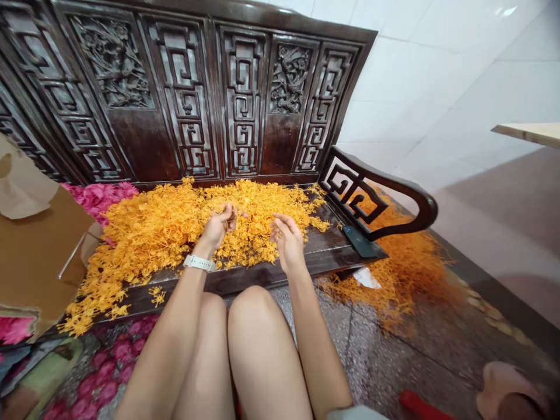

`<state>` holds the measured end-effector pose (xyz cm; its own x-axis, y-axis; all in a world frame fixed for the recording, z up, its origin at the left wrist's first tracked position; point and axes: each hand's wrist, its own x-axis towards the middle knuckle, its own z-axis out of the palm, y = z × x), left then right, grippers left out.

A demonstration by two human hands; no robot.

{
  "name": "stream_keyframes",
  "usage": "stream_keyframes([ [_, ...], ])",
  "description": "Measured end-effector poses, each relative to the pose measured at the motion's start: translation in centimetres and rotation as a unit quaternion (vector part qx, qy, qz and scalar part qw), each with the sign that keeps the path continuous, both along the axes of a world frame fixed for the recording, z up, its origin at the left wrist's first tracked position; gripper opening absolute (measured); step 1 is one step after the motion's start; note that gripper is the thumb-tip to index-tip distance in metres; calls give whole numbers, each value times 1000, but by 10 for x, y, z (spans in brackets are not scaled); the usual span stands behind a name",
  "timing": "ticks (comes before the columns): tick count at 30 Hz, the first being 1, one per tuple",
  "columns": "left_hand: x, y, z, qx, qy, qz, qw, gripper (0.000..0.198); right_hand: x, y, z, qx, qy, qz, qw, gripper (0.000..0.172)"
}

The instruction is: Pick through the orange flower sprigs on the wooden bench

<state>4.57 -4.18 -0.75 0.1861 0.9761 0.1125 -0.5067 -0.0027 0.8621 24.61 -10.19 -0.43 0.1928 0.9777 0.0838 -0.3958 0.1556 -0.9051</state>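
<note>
Yellow-orange artificial flower sprigs (149, 224) lie in a long loose heap over the seat of a dark carved wooden bench (284, 140). Above the middle of this heap, my left hand (217, 229) has its fingers curled together in a pinch. Whatever it may hold is too small to make out against the yellow. A pale watch strap (199, 262) circles the left wrist. My right hand (289, 241) hovers a short way to the right, palm turned inward, fingers loosely bent and apart, with nothing visible in them.
A dark phone-like slab (361, 240) rests by the bench's armrest (411, 219). Orange strands (394, 274) pile on the floor beyond it, with a white scrap (367, 278). Left are a cardboard box (39, 251) and pink flowers (102, 198); more magenta flowers (100, 373) cover the floor.
</note>
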Motion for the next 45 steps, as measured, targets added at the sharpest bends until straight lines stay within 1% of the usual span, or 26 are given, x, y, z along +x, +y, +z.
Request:
stream_keyframes([
  [2,3,-1,-3,27,66,-29,997,38,-4,-1,-5,31,-104,-9,994,43],
  [3,4,-2,-5,44,97,-41,993,39,-6,-1,-8,33,-141,8,989,51],
  [5,6,-3,-8,71,147,-56,985,41,-11,1,-14,23,-186,64,980,65],
  [7,7,-4,-10,71,179,-54,980,40,-14,2,-21,27,-225,91,970,65],
  [9,8,-3,-12,65,202,-61,975,38,-16,3,-25,46,-264,73,961,61],
  [10,7,-2,-12,75,213,-68,972,35,-16,3,-27,51,-273,63,959,61],
  [11,6,-1,-13,95,226,-70,967,34,-16,3,-28,50,-271,58,959,62],
  [13,4,3,-14,157,257,-49,952,32,-18,5,-29,41,-242,55,968,62],
  [15,1,8,-16,208,286,-12,935,25,-21,6,-31,36,-215,45,975,56],
  [17,0,12,-20,230,307,-5,923,16,-26,6,-31,33,-197,31,979,50],
  [19,-1,15,-25,219,309,-8,925,11,-29,5,-28,25,-151,41,987,45],
  [21,-1,16,-30,186,298,9,936,10,-29,1,-22,14,-58,74,996,41],
  [23,0,16,-34,148,290,43,945,11,-28,-4,-15,10,31,106,994,40],
  [25,1,16,-35,131,294,59,945,13,-27,-6,-10,8,68,119,991,42],
  [26,1,15,-35,135,299,57,943,15,-27,-7,-10,6,66,115,991,44],
  [28,3,14,-31,149,300,34,942,21,-27,-6,-12,-4,36,81,996,48],
  [30,4,11,-26,162,292,13,943,27,-27,-2,-18,-10,-26,37,999,54],
  [32,4,9,-21,184,293,10,938,29,-26,1,-24,-5,-99,17,995,56],
  [33,4,8,-19,204,304,13,930,28,-25,3,-27,0,-133,17,991,54],
  [35,3,7,-18,255,344,23,904,22,-24,7,-32,8,-175,21,984,50],
  [37,4,5,-18,290,384,37,876,15,-26,10,-35,10,-180,14,983,51],
  [38,4,4,-17,298,398,40,867,11,-27,11,-36,9,-175,8,984,51],
  [40,8,1,-15,304,421,28,854,8,-30,13,-38,-1,-155,-4,988,51],
  [41,10,-1,-13,305,434,15,847,11,-32,13,-38,-9,-136,-3,991,51],
  [43,13,-5,-9,312,468,-7,827,22,-32,13,-38,-28,-79,13,996,52],
  [45,14,-6,-7,316,494,-10,810,31,-28,13,-39,-41,-13,23,999,52],
])
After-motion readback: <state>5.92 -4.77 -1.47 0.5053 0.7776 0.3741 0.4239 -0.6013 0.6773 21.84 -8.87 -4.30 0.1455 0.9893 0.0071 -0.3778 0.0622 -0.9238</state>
